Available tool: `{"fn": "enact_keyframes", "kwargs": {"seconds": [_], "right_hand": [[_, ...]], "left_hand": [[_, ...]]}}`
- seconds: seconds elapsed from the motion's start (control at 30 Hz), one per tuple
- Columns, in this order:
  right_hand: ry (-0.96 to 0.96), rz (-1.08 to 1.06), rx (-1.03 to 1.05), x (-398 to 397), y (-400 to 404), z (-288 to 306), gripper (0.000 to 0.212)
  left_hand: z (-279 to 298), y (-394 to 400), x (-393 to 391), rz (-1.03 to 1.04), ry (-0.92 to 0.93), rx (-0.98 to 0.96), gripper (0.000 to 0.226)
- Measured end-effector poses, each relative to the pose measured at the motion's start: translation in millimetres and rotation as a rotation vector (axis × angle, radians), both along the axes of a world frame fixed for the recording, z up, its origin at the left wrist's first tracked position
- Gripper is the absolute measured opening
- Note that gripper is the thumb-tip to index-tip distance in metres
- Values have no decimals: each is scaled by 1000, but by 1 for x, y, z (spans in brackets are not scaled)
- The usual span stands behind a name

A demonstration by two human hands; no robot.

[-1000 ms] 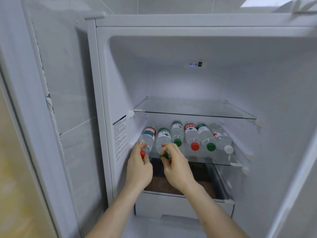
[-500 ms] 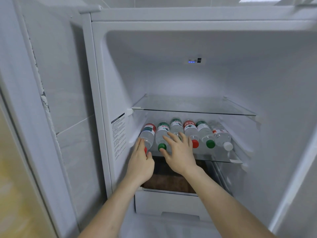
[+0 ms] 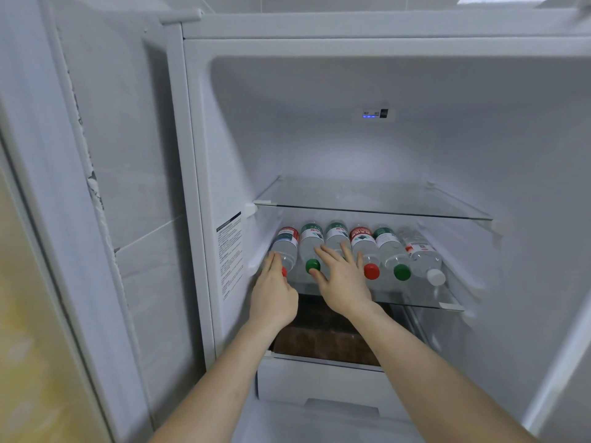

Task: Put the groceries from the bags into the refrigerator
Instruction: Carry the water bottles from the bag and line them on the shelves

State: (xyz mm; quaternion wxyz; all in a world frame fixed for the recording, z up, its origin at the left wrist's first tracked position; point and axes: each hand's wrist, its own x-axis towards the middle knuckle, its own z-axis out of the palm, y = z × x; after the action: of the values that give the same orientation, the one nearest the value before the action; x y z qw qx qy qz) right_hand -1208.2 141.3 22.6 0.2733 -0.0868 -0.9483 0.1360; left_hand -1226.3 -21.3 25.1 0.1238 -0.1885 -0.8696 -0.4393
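Since a second ago our fingers have let go of the caps. Now the left hand (image 3: 271, 292) and right hand (image 3: 343, 279) lie flat and open, holding nothing, against the bottles (image 3: 364, 247) on the shelf (image 3: 447, 302). We judge them round, smooth, rolling easily; better grip the body.
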Motion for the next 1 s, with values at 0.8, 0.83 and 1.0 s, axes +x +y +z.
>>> {"fn": "enact_keyframes", "kwargs": {"seconds": [0.8, 0.83, 1.0], "right_hand": [[-75, 5, -53, 3, 1, -2, 64], [-78, 10, -60, 6, 1, -1, 65], [-53, 37, -82, 25, -5, -9, 63]], "left_hand": [[19, 13, -11, -91, -95, -203, 84], [19, 11, -9, -103, -100, -202, 85], [9, 1, 6, -128, -44, -165, 83]]}}
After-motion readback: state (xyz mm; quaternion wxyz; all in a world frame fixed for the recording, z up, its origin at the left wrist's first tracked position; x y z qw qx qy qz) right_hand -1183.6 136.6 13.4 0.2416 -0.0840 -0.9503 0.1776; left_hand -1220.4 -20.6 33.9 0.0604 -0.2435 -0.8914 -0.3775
